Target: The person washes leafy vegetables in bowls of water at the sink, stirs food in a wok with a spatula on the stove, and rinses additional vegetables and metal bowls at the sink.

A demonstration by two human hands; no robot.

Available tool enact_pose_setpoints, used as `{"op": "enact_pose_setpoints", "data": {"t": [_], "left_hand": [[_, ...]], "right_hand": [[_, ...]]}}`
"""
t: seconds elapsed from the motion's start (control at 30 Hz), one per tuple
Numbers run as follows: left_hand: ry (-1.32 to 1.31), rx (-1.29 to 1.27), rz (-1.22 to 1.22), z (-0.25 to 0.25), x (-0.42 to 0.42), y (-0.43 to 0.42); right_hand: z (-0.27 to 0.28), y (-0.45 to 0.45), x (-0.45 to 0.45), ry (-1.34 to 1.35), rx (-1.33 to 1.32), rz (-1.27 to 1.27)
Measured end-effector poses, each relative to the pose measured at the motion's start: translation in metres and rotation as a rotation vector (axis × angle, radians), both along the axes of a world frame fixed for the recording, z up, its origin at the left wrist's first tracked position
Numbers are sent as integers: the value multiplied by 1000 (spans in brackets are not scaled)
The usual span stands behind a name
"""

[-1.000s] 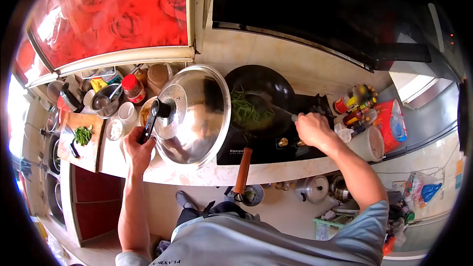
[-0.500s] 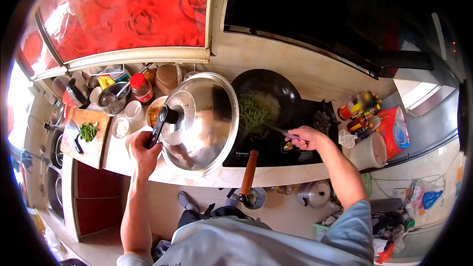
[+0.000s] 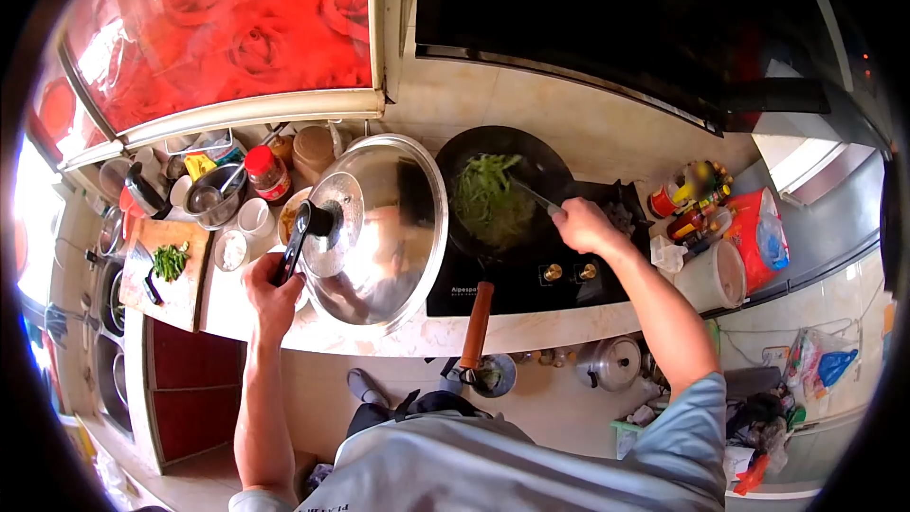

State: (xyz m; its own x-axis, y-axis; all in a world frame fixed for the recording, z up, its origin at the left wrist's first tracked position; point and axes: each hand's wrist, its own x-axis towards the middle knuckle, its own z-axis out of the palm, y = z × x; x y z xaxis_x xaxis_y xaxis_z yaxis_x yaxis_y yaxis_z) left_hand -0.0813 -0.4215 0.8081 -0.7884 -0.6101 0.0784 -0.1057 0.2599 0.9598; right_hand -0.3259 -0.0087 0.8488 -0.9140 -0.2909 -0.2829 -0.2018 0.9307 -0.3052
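Observation:
My left hand [image 3: 272, 292] is closed round the black handle of a large shiny pot lid [image 3: 398, 228], held tilted on edge to the left of the wok. My right hand [image 3: 580, 226] grips the handle of a metal spatula [image 3: 536, 196], which reaches into the black wok [image 3: 554, 159]. Its head is blurred among the green vegetables [image 3: 485, 178], which look like cut green beans. The wok sits on a black stove [image 3: 512, 292], its wooden handle [image 3: 477, 324] pointing toward me.
On the left, a cutting board [image 3: 194, 237] bears chopped greens and a knife [image 3: 149, 280]. Near it stand a metal bowl [image 3: 210, 199] and a red-lidded jar [image 3: 268, 175]. Bottles [image 3: 687, 225] and a white bucket [image 3: 711, 275] are at right. A lidded pot [image 3: 609, 365] sits below the counter.
My right hand has moved up and away from me with the spatula, and the vegetables have shifted toward the wok's far side. My left hand still holds the lid, slightly farther left in view.

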Motion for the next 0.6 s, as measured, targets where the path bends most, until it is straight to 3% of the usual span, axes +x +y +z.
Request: {"op": "enact_pose_setpoints", "data": {"t": [0.1,0.37,0.5,0.6], "left_hand": [[14,36,-3,-5,-3,2],[5,18,11,-3,-1,1],[0,83,9,4,-5,5],[-36,-24,28,2,-5,0]], "right_hand": [[-10,-6,33,309,110,206],[51,0,128,225,351,289],[5,8,106,256,331,284],[8,7,89,362,253,280]]}}
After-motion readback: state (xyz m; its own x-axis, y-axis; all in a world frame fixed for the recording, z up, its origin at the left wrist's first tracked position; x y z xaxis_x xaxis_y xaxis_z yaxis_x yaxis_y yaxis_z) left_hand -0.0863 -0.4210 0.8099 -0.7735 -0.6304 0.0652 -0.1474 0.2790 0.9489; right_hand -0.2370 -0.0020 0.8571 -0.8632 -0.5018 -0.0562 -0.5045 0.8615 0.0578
